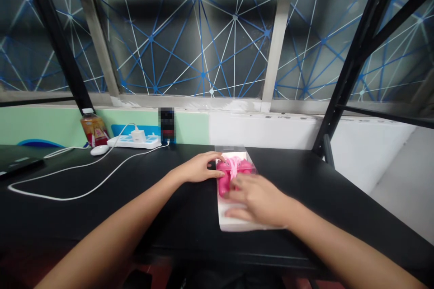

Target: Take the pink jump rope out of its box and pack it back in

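A pink game controller (224,184) with a bundled pink cord (233,163) lies on a white tray (226,221) in the middle of the desk. Clear plastic of the packaging box (249,156) covers its upper end. My left hand (200,167) grips the box's left edge, thumb low and fingers curled over near the top. Over the controller's right side and the tray is my right hand (254,198), blurred by motion, its thumb and fingers apart. It hides part of the controller; whether it touches anything I cannot tell.
A white power strip (135,141) with a plugged-in charger (138,135) stands by the wall. Its white cable (68,199) loops across the black desk (169,216). A drink bottle (94,128), a white mouse (99,150) and a dark flat device (18,162) are at left. Black frame posts (342,76) rise at both sides.
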Demonstrator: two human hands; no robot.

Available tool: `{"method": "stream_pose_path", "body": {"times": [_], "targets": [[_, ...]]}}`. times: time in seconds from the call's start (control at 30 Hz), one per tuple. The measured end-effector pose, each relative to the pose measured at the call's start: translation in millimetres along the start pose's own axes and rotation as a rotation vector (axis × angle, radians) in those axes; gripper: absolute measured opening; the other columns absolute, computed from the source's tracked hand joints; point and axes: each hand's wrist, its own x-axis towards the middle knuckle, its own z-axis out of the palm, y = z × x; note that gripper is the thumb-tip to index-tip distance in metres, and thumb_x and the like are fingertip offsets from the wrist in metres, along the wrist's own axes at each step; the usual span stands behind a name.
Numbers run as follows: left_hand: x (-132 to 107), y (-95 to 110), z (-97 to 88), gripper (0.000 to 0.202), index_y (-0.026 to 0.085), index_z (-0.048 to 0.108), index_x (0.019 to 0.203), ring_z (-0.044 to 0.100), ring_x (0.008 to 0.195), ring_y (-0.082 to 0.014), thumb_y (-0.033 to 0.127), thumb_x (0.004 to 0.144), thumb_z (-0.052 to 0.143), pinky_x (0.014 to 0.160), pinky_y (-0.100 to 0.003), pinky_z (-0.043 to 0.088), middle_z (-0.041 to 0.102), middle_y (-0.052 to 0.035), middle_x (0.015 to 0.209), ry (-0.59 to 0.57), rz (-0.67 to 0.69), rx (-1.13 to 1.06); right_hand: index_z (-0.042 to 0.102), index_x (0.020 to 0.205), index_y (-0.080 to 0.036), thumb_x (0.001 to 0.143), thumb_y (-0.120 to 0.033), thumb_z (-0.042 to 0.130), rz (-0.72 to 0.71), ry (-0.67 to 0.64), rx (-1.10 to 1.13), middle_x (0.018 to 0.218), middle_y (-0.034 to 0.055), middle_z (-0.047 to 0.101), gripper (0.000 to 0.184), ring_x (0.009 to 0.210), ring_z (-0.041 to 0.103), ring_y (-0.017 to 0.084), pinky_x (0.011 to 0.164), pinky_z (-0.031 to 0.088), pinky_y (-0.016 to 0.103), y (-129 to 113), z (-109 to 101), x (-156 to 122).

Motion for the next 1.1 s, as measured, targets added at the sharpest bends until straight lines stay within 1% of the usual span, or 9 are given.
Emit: {"method": "stream_pose_path", "body": {"times": [0.1,0.2,0.53,0.63,0.73,0.87,0.93,1.0,1.1], "targets": [[1.3,-2.2,0.1,0.037,0.024,0.064,0.114,0.051,0.124,-0.0251,0.042,0.081,0.067,0.093,-0.034,0.049,0.054,-0.0079,0.137,0.025,0.010,0.021,0.069,0.107,-0.025,0.080,-0.063,0.063,-0.186,-0.124,0.352,0.102,0.0018,0.067,0.047,0.092,0.062,0.017,0.079,0.046,0.026,-15.3,-4.8,-5.9],[1.6,-1.3,0.6,0.032,0.024,0.065,0.112,0.052,0.123,-0.0242,0.039,0.084,0.065,0.093,-0.034,0.049,0.057,-0.0074,0.134,0.035,0.004,0.015,0.068,0.113,-0.026,0.077,-0.059,0.069,-0.197,-0.146,0.428,0.111,0.0024,0.064,0.049,0.099,0.061,0.018,0.087,0.045,0.027,-21.2,-5.0,-7.3],[-3.2,13.5,-0.1,0.025,0.024,0.065,0.111,0.055,0.120,-0.0228,0.032,0.088,0.059,0.091,-0.032,0.049,0.062,-0.0060,0.128,-0.015,0.063,0.039,0.058,0.130,-0.020,0.088,-0.056,0.057,0.057,-0.090,0.330,0.124,0.0106,0.062,0.055,0.114,0.057,0.026,0.099,0.043,0.039,2.7,7.0,-1.1],[-4.3,13.5,0.2,0.023,0.024,0.064,0.111,0.056,0.118,-0.0224,0.032,0.090,0.057,0.092,-0.032,0.048,0.063,-0.0055,0.126,-0.002,0.089,0.078,0.055,0.133,-0.020,0.087,-0.053,0.061,0.051,-0.109,0.355,0.129,0.0100,0.060,0.057,0.116,0.056,0.026,0.100,0.043,0.038,4.0,1.8,-3.7],[-6.4,12.6,-1.3,0.023,0.024,0.063,0.110,0.055,0.119,-0.0222,0.031,0.090,0.057,0.090,-0.031,0.048,0.060,-0.0057,0.130,-0.011,0.087,0.059,0.056,0.130,-0.024,0.086,-0.040,0.063,0.011,-0.122,0.403,0.126,0.0054,0.062,0.048,0.112,0.058,0.022,0.097,0.046,0.034,10.3,-9.3,-9.9],[-7.4,9.8,-2.7,0.025,0.024,0.063,0.111,0.051,0.125,-0.0229,0.035,0.091,0.054,0.093,-0.032,0.047,0.057,-0.0055,0.134,-0.052,0.041,0.005,0.064,0.114,-0.023,0.091,-0.025,0.053,0.164,0.122,0.292,0.112,0.0053,0.065,0.026,0.107,0.058,0.021,0.096,0.045,0.037,33.8,-13.3,-18.5],[-6.8,8.1,-2.3,0.028,0.024,0.063,0.112,0.049,0.128,-0.0223,0.040,0.095,0.048,0.104,-0.036,0.040,0.056,-0.0040,0.136,-0.047,0.008,-0.003,0.060,0.122,-0.024,0.090,-0.029,0.056,0.257,0.205,0.255,0.121,0.0074,0.059,0.033,0.114,0.053,0.023,0.100,0.043,0.040,46.4,-6.2,-21.0],[-6.9,7.4,-1.6,0.032,0.025,0.064,0.112,0.047,0.129,-0.0222,0.045,0.097,0.042,0.109,-0.037,0.034,0.055,-0.0033,0.137,-0.045,-0.009,-0.010,0.051,0.133,-0.024,0.085,-0.037,0.063,0.315,0.167,0.254,0.133,0.0102,0.050,0.052,0.122,0.048,0.027,0.103,0.042,0.043,54.7,4.5,-21.6],[-10.2,9.2,-1.2,0.050,0.024,0.056,0.125,0.048,0.128,-0.0258,0.053,0.084,0.063,0.106,-0.037,0.038,0.049,-0.0075,0.142,-0.091,0.028,0.013,0.043,0.140,-0.021,0.085,-0.046,0.062,0.414,0.149,0.212,0.140,0.0151,0.040,0.064,0.128,0.042,0.031,0.106,0.039,0.047,57.7,17.1,-19.3]]}}
